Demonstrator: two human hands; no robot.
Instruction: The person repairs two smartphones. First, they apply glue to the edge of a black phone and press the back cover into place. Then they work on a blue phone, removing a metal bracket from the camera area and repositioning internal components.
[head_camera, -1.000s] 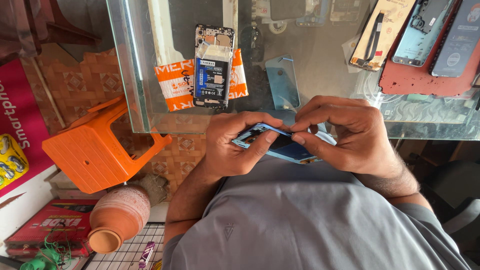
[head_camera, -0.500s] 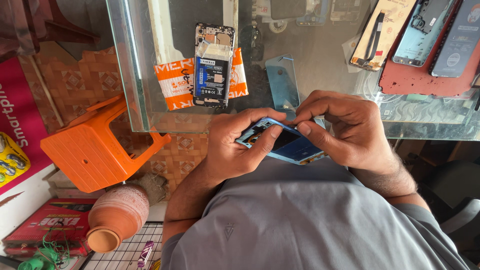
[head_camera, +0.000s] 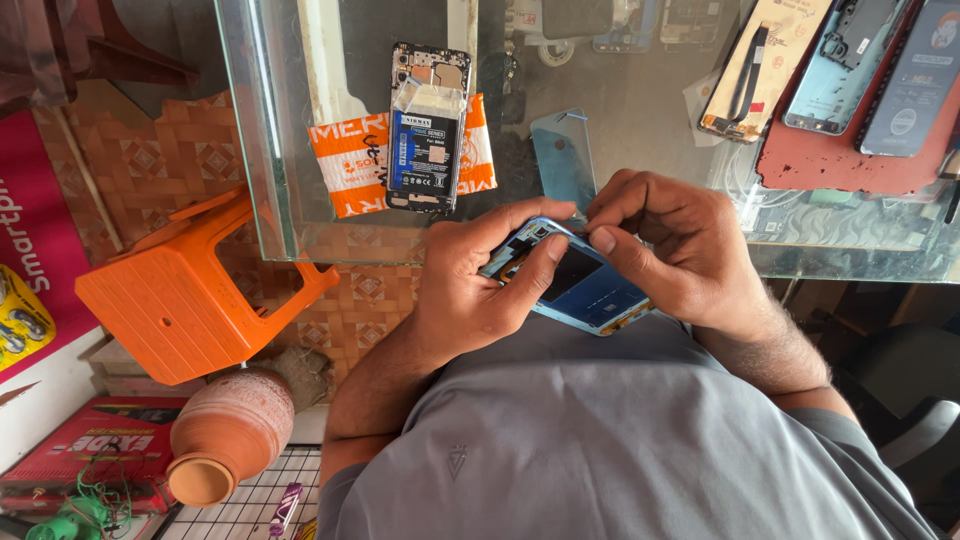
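One orange stool (head_camera: 190, 295) and one clay pot (head_camera: 228, 432) sit left. One opened phone (head_camera: 430, 125) lies on the glass surface (head_camera: 640, 110). Left hand (head_camera: 480, 285) grips one blue phone frame (head_camera: 580, 285) above the lap; right hand (head_camera: 675, 250) pinches its top edge.

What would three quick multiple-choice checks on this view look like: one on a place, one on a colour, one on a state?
1. Where does the opened phone with its battery showing lie?
A. on the glass table
B. on the stool
C. on the floor

2. What colour is the plastic stool?
A. green
B. orange
C. white

3. How is the blue phone frame held?
A. lying free on the glass
B. by the right hand alone
C. in both hands

Answers:
1 A, it rests flat on the glass table, over an orange-and-white packet.
2 B, the stool is orange all over.
3 C, the left hand grips its end while the right hand pinches at its top edge.
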